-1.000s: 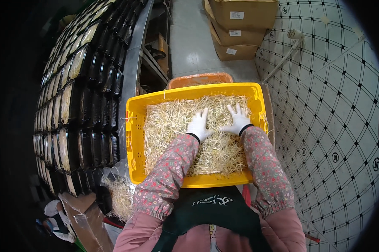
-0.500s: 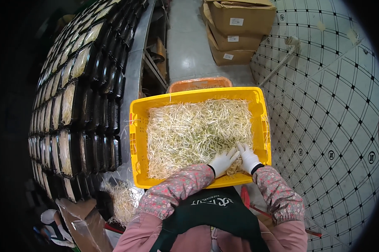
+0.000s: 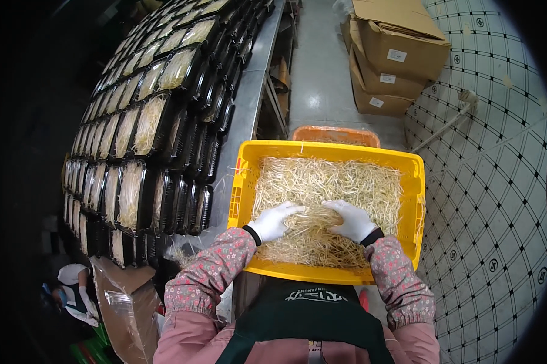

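Observation:
A yellow plastic crate (image 3: 331, 150) stands in front of me, filled with a thick layer of pale bean sprouts (image 3: 352, 176). Over its middle, a loose clump of bean sprouts (image 3: 313, 219) is gathered between my two white-gloved hands. My left hand (image 3: 272, 222) closes on the clump from the left, its fingers pointing inward. From the opposite side my right hand (image 3: 351, 222) curls round it, fingertips partly buried in the strands. The clump is slightly blurred. Near the crate's front side the sprouts look browner and more shaded.
Stacked black trays of sprouts (image 3: 146, 124) fill the left, beside a steel table (image 3: 249, 100). Behind the crate sits an orange basket (image 3: 337, 134). Cardboard boxes (image 3: 401, 54) are piled at the back right, along a tiled wall (image 3: 492, 158). Another person (image 3: 76, 294) is at lower left.
My hands have moved from close together at the crate's near right to its middle, now farther apart with a sprout clump between them. The whole view has shifted, placing everything farther right.

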The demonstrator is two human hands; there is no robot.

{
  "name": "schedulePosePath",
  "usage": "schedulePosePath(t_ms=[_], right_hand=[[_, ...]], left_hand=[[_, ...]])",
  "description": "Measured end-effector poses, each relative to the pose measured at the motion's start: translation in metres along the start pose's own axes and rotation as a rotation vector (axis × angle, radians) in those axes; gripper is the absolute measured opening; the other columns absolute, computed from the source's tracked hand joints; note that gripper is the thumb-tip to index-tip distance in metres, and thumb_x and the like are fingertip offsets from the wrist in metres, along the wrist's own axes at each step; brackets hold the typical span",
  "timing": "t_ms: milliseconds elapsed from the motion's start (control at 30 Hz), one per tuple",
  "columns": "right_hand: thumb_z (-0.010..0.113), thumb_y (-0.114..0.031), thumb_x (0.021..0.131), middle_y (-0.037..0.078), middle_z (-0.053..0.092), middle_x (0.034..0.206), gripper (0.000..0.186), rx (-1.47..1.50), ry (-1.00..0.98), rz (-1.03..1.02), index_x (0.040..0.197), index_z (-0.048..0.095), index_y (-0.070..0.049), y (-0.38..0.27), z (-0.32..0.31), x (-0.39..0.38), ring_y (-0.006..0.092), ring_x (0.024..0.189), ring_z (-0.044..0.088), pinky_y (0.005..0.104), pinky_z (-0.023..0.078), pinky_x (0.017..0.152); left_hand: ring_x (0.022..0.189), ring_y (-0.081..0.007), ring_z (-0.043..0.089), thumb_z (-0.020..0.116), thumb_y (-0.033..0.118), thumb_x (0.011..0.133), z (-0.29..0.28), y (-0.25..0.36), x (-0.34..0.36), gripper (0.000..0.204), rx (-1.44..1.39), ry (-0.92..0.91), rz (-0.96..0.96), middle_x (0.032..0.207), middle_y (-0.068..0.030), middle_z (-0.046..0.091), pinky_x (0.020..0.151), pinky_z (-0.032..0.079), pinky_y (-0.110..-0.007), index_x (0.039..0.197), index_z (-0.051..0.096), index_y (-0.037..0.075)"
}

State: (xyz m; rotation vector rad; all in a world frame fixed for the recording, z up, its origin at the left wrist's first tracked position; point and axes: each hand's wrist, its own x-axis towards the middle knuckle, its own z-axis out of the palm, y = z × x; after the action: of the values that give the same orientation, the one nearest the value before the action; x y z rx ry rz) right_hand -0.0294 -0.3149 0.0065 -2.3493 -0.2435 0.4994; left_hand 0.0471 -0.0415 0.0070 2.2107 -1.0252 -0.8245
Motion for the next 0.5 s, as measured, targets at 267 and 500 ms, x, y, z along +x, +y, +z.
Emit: schedulePosePath(t_ms=[267, 500], right_hand=[[0.07, -0.054, 0.076, 0.017, 0.042, 0.146, 0.088, -0.342, 0.074, 0.174, 0.146, 0.036, -0.012, 0.004, 0.013, 0.15, 0.0344, 0.132, 0.039, 0.0484, 0.033, 0.108], [0.075, -0.053, 0.073, 0.011, 0.038, 0.146, 0.09, -0.433, -0.145, -0.271, 0.144, 0.036, -0.015, -0.029, 0.105, 0.014, 0.0327, 0.135, 0.033, 0.0558, 0.027, 0.109]], left_hand=[[0.139, -0.0425, 0.023, 0.086, 0.039, 0.062, -0.016, -0.068, 0.068, 0.117, 0.192, 0.1, -0.34, 0.155, -0.0233, 0.015, 0.113, 0.028, -0.046, 0.152, 0.016, 0.012], [0.109, -0.0297, 0.054, 0.07, 0.023, 0.079, 0.065, -0.051, -0.055, 0.054, 0.183, 0.024, 0.11, 0.12, -0.0083, 0.055, 0.091, 0.047, -0.042, 0.129, 0.052, 0.015]])
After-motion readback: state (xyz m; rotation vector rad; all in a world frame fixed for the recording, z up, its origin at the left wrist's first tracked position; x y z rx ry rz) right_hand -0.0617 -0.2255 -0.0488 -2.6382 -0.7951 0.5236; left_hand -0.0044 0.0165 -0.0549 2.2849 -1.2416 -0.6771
